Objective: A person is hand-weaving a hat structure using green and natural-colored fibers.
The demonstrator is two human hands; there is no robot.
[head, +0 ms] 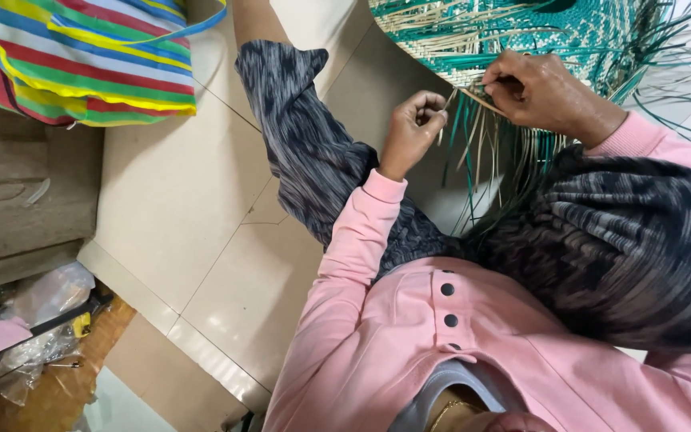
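Note:
A woven mat (521, 36) of teal and natural straw strips lies across the top of the head view, with loose strip ends (489, 152) hanging from its near edge over my legs. My left hand (411, 128) pinches a thin natural strip just below the mat's edge. My right hand (539, 92) rests on the mat's edge and pinches another strip right beside it. Both arms wear pink sleeves, and my legs in grey patterned trousers (313, 152) stretch out on the floor.
I sit on a beige tiled floor (177, 200). A striped, many-coloured bag (81, 56) lies at the top left on a brown surface (17, 200). Clear plastic bags and pink cloth (17, 328) sit at the lower left beyond a step edge.

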